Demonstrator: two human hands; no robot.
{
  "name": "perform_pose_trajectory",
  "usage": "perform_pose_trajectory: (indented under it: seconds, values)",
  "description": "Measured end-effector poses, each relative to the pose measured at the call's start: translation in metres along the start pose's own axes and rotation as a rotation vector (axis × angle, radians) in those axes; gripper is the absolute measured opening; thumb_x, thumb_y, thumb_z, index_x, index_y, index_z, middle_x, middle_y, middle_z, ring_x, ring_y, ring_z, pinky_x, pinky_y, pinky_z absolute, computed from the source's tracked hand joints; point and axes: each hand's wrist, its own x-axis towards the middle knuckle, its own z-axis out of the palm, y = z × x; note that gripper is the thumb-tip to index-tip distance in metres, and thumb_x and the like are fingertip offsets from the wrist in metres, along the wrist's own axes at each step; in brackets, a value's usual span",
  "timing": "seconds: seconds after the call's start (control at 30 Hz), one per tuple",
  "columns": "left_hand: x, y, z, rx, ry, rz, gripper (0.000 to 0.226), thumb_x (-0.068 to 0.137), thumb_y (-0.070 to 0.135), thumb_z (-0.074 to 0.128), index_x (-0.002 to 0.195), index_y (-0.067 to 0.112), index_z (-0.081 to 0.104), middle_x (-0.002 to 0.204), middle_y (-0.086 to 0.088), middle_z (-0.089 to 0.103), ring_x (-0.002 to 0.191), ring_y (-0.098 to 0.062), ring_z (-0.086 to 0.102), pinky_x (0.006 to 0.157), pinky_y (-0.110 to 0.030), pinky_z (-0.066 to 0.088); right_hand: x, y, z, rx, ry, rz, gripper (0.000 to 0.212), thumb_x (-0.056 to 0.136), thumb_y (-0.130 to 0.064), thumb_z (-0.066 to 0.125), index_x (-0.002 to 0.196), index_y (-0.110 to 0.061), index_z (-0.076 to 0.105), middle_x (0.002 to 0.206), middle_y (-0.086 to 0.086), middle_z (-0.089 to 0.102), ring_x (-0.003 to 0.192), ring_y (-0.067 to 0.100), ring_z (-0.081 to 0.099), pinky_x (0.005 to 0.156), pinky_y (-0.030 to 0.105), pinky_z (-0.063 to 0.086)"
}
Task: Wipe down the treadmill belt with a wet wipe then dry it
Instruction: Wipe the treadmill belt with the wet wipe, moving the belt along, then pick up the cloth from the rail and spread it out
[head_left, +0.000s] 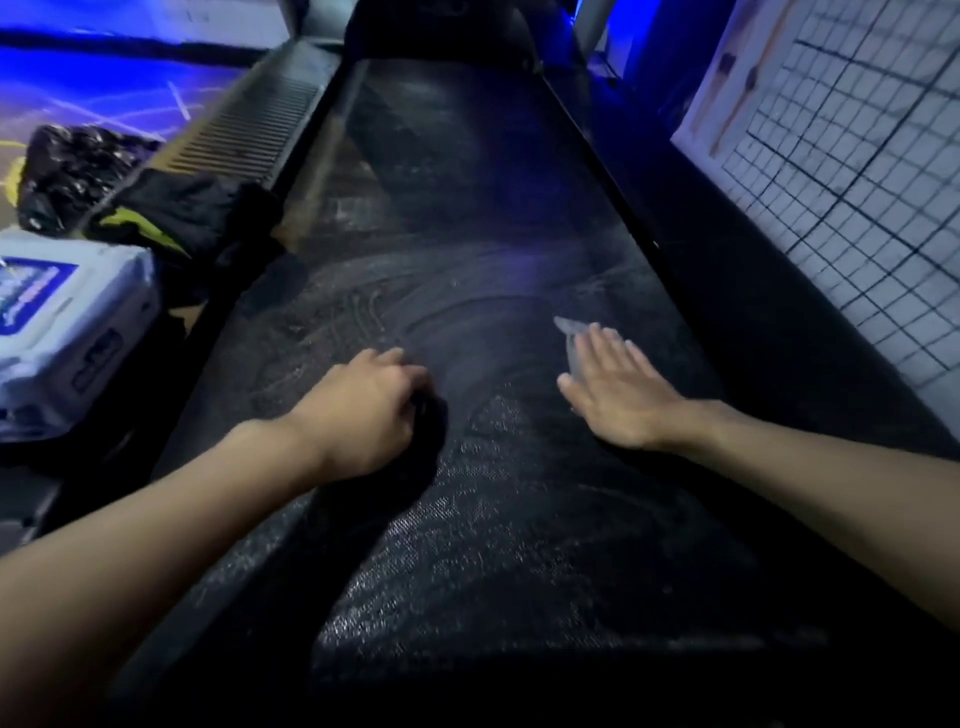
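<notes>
The right hand presses flat, fingers spread, on the wet wipe while the treadmill belt runs lengthwise ahead; the left hand rests fisted.

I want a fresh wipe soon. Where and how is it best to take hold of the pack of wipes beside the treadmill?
Probably by its near right corner, coming from the belt side with the left hand. The pack of wipes lies flat and looks soft, and that corner lies nearest.

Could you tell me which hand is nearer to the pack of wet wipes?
Left. The left hand rests on the belt beside the pack; the right hand lies farther across.
</notes>
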Motion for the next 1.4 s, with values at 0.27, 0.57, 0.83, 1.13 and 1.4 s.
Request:
perform_pose_trajectory:
  seconds: [0.27, 0.57, 0.83, 1.13, 1.4]
  values:
    - [-0.035, 0.018, -0.008, -0.18, -0.018, 0.027, 0.032, 0.076, 0.029, 0.037, 0.097, 0.02, 0.058, 0.098, -0.003, 0.056, 0.098, -0.03, 0.056, 0.087, -0.043, 0.047, -0.079, -0.148, 0.024, -0.113, 0.034, -0.58, 0.071, 0.104, -0.05, 0.017, 0.157, -0.002, 0.012, 0.163, 0.026, 0.001, 0.152, 0.036, -0.01, 0.122, 0.044, -0.011]
    - [-0.137, -0.019, -0.025, -0.328, -0.036, -0.194, 0.038, 0.068, 0.016, 0.047, 0.103, 0.011, 0.061, 0.102, -0.009, 0.069, 0.1, -0.028, 0.064, 0.083, -0.034, 0.05, -0.071, -0.21, 0.019, 0.126, 0.34, -0.986, 0.003, 0.093, -0.02, 0.047, 0.094, -0.017, 0.047, 0.091, 0.002, 0.051, 0.082, 0.027, 0.055, 0.067, 0.038, 0.045]
    - [-0.194, -0.04, -0.059, -0.56, 0.476, -0.503, 0.033, 0.071, 0.023, 0.069, 0.104, 0.02, 0.065, 0.091, 0.007, 0.071, 0.082, -0.002, 0.066, 0.076, -0.027, 0.053, -0.077, -0.318, -0.045, 0.986, 0.213, -0.743, 0.014, 0.088, -0.012, 0.067, 0.086, -0.016, 0.053, 0.074, -0.005, 0.059, 0.068, 0.011, 0.053, 0.067, 0.025, 0.041]
    - [-0.263, -0.086, -0.07, -0.099, 0.175, -0.852, 0.035, 0.073, 0.031, 0.067, 0.101, 0.012, 0.061, 0.099, -0.011, 0.06, 0.102, -0.031, 0.057, 0.087, -0.038, 0.046, -0.091, -0.376, -0.041, 0.027, 0.171, -1.289, 0.047, 0.088, -0.021, 0.059, 0.135, -0.019, 0.054, 0.143, 0.008, 0.048, 0.145, 0.029, 0.029, 0.122, 0.045, 0.014]
    - [-0.231, -0.084, -0.102, -0.129, 0.276, -0.721, 0.049, 0.073, 0.012, 0.062, 0.119, 0.024, 0.059, 0.111, -0.008, 0.055, 0.106, -0.031, 0.056, 0.092, -0.038, 0.046, -0.078, -0.356, -0.053, 0.402, 0.14, -1.22, 0.049, 0.082, -0.037, 0.062, 0.126, -0.015, 0.056, 0.13, 0.009, 0.052, 0.123, 0.027, 0.047, 0.104, 0.043, 0.041]
